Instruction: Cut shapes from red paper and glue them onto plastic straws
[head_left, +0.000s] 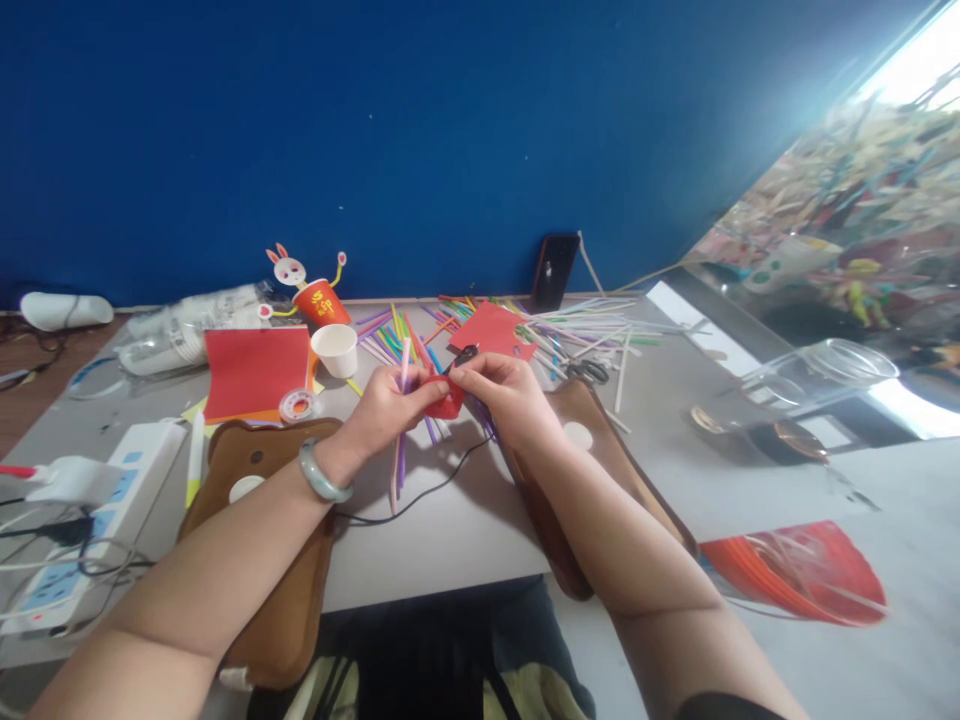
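A: From the head view, what are the hands on?

B: The left hand [390, 405] pinches a small red paper piece [448, 398] together with a pink straw [403, 400] that stands nearly upright through the fingers. The right hand [504, 392] meets it from the other side, its grip closed on the same red piece, with a small dark tool [465, 355] at the fingertips. I cannot tell what that tool is.

A: Where is all this?

B: Held just above the counter [450, 520], in front of a spread of coloured straws [525, 325]. A white paper cup [335, 349] and a red paper sheet [256, 370] lie to the left, near a tape roll [298, 405]. A black cable [420, 492] trails under the wrists.

A: How would you handle this well?

B: I would judge that the straw should stay pressed firmly against the paper, so nothing slips while the right fingers work. Keeping both wrists low, near the brown pads [247, 470], should steady them. The paper is thin, so a light pinch would avoid creasing it.
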